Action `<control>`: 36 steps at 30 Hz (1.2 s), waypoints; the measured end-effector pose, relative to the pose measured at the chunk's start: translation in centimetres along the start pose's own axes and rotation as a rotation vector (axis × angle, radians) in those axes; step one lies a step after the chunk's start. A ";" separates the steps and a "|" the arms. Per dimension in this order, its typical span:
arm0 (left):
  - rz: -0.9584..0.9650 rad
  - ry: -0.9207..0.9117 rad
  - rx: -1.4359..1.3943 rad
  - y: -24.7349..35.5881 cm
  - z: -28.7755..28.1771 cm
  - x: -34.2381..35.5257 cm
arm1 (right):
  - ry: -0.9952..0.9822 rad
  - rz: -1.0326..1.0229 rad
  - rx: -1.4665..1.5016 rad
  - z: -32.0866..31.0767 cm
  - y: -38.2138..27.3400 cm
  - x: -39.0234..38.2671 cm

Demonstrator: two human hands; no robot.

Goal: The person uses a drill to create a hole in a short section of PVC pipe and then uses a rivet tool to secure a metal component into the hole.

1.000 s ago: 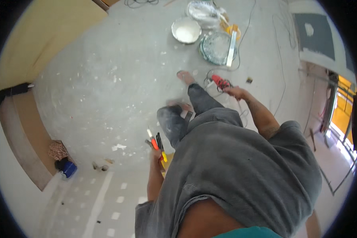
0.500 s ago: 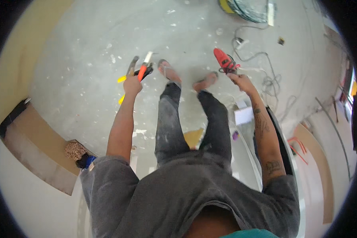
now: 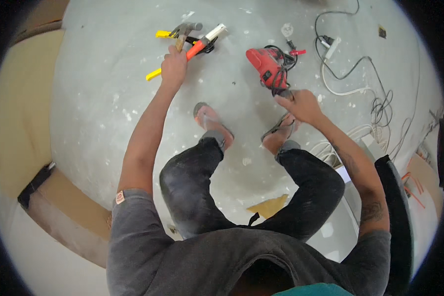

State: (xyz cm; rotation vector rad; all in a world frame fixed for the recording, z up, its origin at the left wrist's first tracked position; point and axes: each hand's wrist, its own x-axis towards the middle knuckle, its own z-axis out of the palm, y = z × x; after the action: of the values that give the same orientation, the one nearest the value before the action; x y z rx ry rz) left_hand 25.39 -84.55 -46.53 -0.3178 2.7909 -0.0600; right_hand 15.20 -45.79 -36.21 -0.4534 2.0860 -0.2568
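My left hand (image 3: 173,66) grips a bundle of tools: a hammer (image 3: 189,28) with a wooden handle, an orange-and-white tool (image 3: 207,37) and yellow-and-black items (image 3: 161,34), partly hidden behind one another. My right hand (image 3: 301,105) is closed on the dark end of a red power tool (image 3: 263,64) with black cord looped round it. Beyond that tool are a small red-handled item (image 3: 298,52) and a pale round piece (image 3: 287,30), too unclear to name. My sandalled feet (image 3: 208,118) stand between and below my hands, knees bent.
On the grey floor (image 3: 108,84) at the right lie a white power strip (image 3: 332,47) and tangled cables (image 3: 383,105). A yellowish wall (image 3: 19,93) and curved boards (image 3: 69,197) are at the left. A yellow scrap (image 3: 266,206) lies behind my legs.
I have stepped forward and bent my knees. Both hands, with their tools, have moved out toward the upper frame, closer to the floor. The buckets seen earlier have left the view.
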 end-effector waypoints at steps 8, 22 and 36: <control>0.025 -0.035 0.091 2.2 6.9 -2.2 | -0.064 -0.071 0.213 -3.7 2.8 -0.8; -0.069 -0.142 -0.218 9.3 10.0 -7.9 | -0.080 -0.274 1.228 -9.5 0.6 0.3; 0.666 0.219 -0.817 13.7 -6.6 12.3 | -0.700 -0.622 1.823 -3.5 6.2 5.2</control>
State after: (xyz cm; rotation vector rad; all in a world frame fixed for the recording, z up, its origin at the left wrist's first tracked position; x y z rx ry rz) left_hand 9.00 -73.98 -45.30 0.4798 2.8281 1.2660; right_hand 8.36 -42.32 -40.63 0.0304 0.4077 -1.7835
